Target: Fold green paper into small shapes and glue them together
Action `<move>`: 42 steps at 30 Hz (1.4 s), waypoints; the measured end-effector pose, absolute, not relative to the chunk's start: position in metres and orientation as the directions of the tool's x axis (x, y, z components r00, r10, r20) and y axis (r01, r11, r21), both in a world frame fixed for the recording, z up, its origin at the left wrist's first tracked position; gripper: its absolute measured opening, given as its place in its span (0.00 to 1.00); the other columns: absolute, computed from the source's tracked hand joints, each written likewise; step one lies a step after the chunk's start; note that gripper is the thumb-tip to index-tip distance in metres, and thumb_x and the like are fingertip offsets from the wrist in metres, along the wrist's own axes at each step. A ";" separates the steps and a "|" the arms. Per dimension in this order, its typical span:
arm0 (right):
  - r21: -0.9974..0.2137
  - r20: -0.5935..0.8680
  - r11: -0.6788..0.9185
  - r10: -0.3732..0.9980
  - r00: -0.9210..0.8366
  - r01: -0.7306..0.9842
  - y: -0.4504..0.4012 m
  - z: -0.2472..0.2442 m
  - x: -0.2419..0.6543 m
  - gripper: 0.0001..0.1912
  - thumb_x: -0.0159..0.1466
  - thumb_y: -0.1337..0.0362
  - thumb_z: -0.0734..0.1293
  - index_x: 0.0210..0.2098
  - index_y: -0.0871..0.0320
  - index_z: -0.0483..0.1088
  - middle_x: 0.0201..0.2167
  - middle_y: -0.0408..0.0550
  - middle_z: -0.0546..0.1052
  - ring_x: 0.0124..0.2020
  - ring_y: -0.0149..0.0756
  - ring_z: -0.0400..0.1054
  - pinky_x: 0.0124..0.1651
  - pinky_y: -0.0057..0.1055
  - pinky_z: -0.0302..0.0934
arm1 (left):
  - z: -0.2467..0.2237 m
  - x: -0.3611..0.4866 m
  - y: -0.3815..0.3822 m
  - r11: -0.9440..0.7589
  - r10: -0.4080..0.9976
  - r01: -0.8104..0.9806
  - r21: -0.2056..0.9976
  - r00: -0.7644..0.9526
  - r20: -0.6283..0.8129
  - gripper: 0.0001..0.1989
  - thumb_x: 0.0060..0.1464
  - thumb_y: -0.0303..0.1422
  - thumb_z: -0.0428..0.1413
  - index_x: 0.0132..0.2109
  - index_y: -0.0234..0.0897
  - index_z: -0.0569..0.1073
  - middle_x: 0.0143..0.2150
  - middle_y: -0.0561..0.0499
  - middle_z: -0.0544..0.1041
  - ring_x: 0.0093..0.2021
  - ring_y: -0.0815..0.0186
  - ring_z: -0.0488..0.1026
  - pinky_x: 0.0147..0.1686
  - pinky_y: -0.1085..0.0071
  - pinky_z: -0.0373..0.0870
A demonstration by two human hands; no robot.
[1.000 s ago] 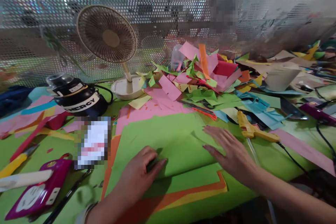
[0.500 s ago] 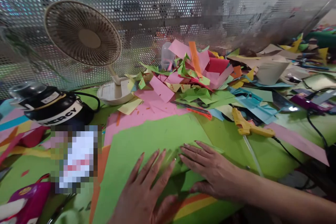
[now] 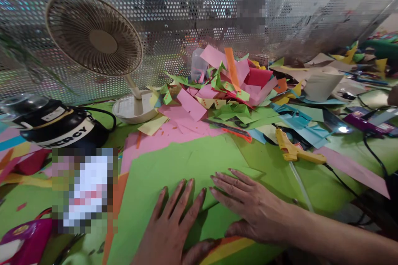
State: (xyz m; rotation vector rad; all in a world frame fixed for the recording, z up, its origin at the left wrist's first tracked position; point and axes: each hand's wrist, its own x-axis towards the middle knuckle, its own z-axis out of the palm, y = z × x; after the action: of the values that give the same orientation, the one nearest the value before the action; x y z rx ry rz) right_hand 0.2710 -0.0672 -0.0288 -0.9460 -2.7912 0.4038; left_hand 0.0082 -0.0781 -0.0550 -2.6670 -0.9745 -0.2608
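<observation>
Both palms face down on green paper [image 3: 183, 157] that lies over pink, orange and yellow sheets. My left hand [image 3: 174, 219] has its fingers spread on the lower middle of the paper. Close to its right, my right hand [image 3: 245, 203] lies flat with fingers stretched toward the left. A folded or raised edge of the green paper runs beneath the hands; exactly how it is folded is partly hidden by them. Neither hand grips anything. A yellow hot glue gun [image 3: 294, 149] with a clear glue stick rests to the right of my right hand.
Colourful paper scraps [image 3: 224, 83] are heaped at the back. A craft knife [image 3: 233, 130] lies before them. At left are a beige fan [image 3: 102, 41], a black container with a strap [image 3: 65, 126] and a magenta object [image 3: 26, 236]. A perforated metal panel [image 3: 186, 4] stands behind.
The view has shifted slightly, so the fan and black container appear further left. My hands stay flat on the green paper and have moved only slightly.
</observation>
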 end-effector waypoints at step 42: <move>-0.386 -0.024 0.710 0.631 -0.776 0.589 -0.072 -0.028 0.294 0.36 0.66 0.47 0.58 0.66 0.61 0.51 0.68 0.57 0.52 0.69 0.42 0.39 0.68 0.47 0.24 | -0.065 -0.002 -0.077 -0.776 0.574 0.615 -0.142 0.781 0.244 0.45 0.49 0.57 0.52 0.67 0.36 0.54 0.65 0.36 0.62 0.62 0.46 0.60 0.63 0.53 0.40</move>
State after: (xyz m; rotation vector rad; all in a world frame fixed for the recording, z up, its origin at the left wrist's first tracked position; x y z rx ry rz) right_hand 0.2943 -0.0717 -0.0276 -1.0034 -2.8023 0.5749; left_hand -0.0017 -0.0770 -0.0648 -2.7595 -0.9327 -0.2766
